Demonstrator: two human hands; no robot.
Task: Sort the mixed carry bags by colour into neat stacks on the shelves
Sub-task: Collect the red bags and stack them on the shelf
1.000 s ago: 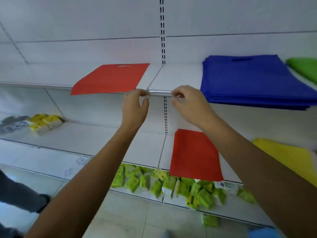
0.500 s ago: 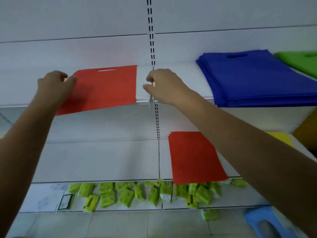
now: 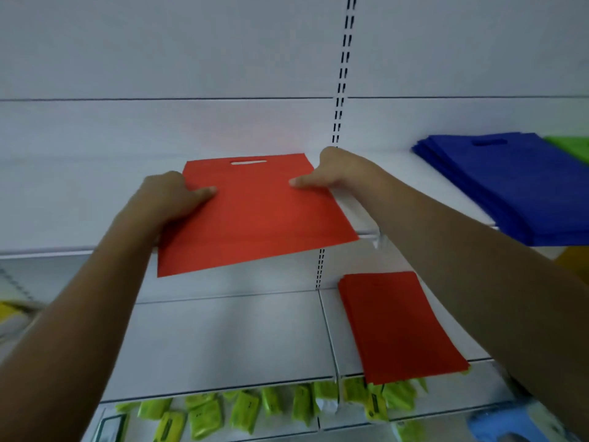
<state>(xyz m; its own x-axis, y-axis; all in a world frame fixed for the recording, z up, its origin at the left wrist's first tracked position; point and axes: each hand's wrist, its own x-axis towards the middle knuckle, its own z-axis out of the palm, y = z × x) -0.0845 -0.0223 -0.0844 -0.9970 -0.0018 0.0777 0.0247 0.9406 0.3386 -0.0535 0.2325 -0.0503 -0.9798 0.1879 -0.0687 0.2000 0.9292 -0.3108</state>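
Note:
A flat red carry bag (image 3: 255, 215) with a slot handle lies on the upper white shelf (image 3: 79, 218), its near edge sticking out past the shelf lip. My left hand (image 3: 169, 199) grips its left edge, thumb on top. My right hand (image 3: 334, 173) grips its right edge, thumb lying on the red fabric. A second red bag (image 3: 398, 327) lies on the middle shelf, lower right. A stack of blue bags (image 3: 516, 186) sits on the upper shelf to the right, with a green bag (image 3: 570, 148) behind it.
A slotted upright (image 3: 342, 74) divides the shelf bays. Yellow bag material (image 3: 573, 260) shows at the right edge under the blue stack. Several lime-green packets (image 3: 242, 409) fill the bottom shelf. A light blue stool (image 3: 510, 425) stands at bottom right.
The view has shifted left and closer. My right hand left the shelf lip at the upright and took the red bag's right edge; my left hand slid in along its left edge.

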